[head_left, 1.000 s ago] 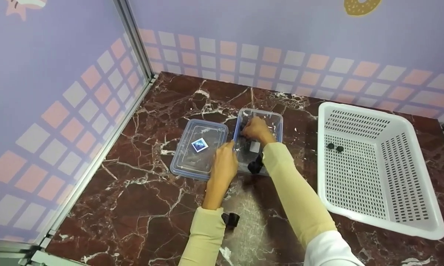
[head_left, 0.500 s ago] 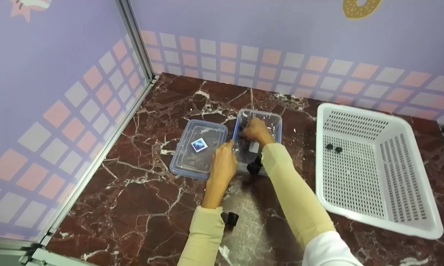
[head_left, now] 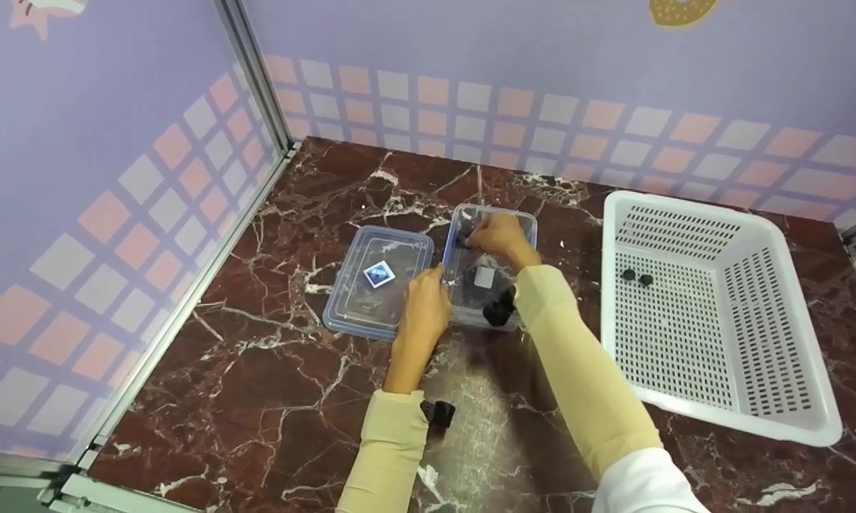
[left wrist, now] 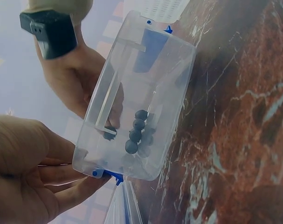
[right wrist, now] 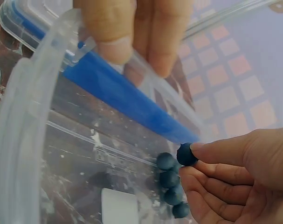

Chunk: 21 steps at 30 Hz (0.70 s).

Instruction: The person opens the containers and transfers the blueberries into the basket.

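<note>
A clear plastic box with blue clips stands at mid-table. My left hand grips its left rim, thumb on one side of the wall and fingers on the other. My right hand is over the box and pinches a dark blueberry between thumb and fingertips, with a small jagged crown showing. Close beside the held one, several more blueberries lie in a row on the box floor along the left wall, best seen in both wrist views. A pale square label shows on the floor.
A clear lid with a blue diamond sticker lies left of the box. On the right stands a white slotted basket holding two dark blueberries. Patterned walls close off the back and left of the marbled table.
My right hand has risen slightly away from the row with the blueberry in its fingers. My left hand keeps its grip on the box rim. The head view has shifted a little.
</note>
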Each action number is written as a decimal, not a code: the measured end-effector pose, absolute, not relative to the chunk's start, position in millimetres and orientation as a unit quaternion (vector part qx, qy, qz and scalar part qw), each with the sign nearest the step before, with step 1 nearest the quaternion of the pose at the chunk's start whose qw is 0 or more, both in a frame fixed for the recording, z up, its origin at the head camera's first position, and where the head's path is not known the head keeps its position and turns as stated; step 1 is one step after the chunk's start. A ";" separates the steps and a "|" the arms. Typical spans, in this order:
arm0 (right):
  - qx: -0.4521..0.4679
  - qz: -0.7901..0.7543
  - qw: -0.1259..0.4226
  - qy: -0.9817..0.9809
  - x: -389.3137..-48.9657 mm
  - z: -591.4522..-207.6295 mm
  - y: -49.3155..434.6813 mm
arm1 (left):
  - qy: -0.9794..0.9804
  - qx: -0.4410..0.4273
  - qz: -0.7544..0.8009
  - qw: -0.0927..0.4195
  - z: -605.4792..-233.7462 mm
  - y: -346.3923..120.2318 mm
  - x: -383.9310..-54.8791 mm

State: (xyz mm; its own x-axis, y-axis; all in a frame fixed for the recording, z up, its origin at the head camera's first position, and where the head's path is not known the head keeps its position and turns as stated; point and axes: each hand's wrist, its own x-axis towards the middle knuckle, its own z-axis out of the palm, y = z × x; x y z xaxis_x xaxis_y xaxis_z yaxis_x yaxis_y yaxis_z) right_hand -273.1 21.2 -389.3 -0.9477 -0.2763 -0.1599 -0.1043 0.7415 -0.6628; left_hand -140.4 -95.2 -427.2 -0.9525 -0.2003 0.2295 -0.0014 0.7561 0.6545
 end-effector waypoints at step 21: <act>-0.087 -0.358 0.100 0.924 -266.8 -342.6 59.2 | -0.922 0.054 -0.357 0.141 -426.0 -94.5 -141.3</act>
State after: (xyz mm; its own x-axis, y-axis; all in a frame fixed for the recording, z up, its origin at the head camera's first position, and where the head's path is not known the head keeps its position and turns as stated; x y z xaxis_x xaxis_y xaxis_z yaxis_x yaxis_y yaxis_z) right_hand -266.8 59.2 -342.6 -0.9648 -0.2319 -0.1238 -0.0882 0.7291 -0.6787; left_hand -141.3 -94.5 -426.0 -0.9545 -0.2004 0.2208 0.0009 0.7386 0.6742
